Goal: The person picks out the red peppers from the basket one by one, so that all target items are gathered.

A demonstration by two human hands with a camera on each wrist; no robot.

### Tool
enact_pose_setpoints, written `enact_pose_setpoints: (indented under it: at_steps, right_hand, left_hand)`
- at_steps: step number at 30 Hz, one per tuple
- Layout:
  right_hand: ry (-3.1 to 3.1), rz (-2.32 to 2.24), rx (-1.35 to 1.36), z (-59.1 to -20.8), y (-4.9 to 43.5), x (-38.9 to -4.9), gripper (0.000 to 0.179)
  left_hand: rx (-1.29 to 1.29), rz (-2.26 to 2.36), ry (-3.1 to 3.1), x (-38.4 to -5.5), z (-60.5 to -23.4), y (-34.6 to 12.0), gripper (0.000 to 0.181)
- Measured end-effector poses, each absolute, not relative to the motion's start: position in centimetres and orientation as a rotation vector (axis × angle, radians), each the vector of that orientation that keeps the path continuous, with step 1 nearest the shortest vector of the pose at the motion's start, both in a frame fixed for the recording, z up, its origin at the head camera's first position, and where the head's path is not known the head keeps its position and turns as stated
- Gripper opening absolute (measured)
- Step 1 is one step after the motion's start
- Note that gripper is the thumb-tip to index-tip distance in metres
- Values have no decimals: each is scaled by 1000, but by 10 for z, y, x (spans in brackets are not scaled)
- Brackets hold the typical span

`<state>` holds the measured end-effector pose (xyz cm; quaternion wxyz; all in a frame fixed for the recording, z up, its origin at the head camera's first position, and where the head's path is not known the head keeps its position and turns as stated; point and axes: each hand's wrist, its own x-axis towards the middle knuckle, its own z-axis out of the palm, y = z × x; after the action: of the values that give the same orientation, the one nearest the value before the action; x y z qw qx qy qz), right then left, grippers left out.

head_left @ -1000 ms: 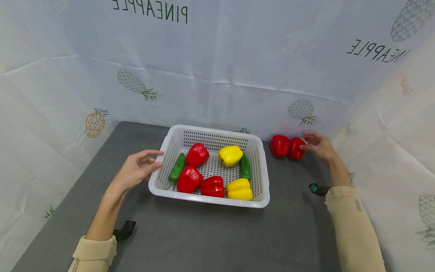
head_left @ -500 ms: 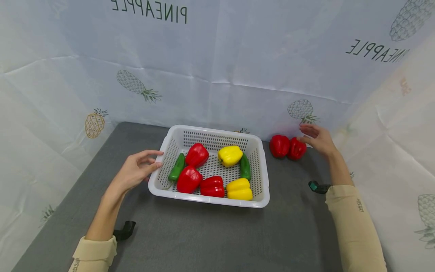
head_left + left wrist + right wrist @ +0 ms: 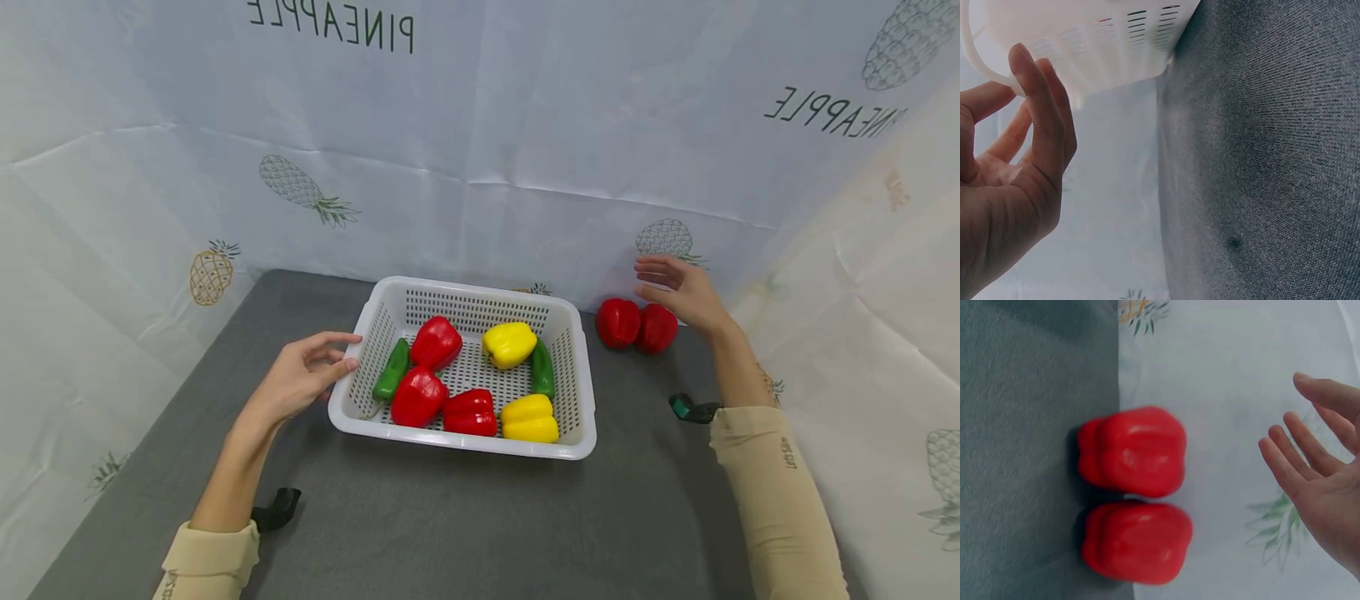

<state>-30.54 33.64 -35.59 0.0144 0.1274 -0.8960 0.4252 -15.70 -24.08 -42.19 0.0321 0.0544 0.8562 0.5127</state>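
Note:
At the left end of a white perforated plastic basket [image 3: 465,447], my left hand [image 3: 300,379] grips the rim. In the left wrist view its bent fingers [image 3: 1044,119] lie against the basket's outer side, just under the rim. Two red bell peppers [image 3: 618,323] [image 3: 1141,544] stand side by side to the right of the basket, by the back edge of the table. Raised over them, my right hand [image 3: 682,292] holds nothing; its fingers are spread and loosely bent in the right wrist view, apart from both peppers.
Inside the basket lie several red bell peppers [image 3: 418,397], two yellow bell peppers [image 3: 508,344] and two long green peppers [image 3: 391,370]. A pineapple-print cloth [image 3: 525,125] hangs along the back and sides of the grey table [image 3: 465,533].
My right hand has left the right-hand red bell pepper, rising and shifting left above the pair. The left hand and the basket have stayed in place.

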Motion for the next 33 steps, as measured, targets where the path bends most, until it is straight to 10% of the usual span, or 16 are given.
enact_pose_setpoints:
  at_steps: [33]
  right_hand:
    - [-2793, 1345, 952, -307, 199, -302, 49]
  left_hand:
    - [155, 1549, 2654, -157, -421, -240, 51]
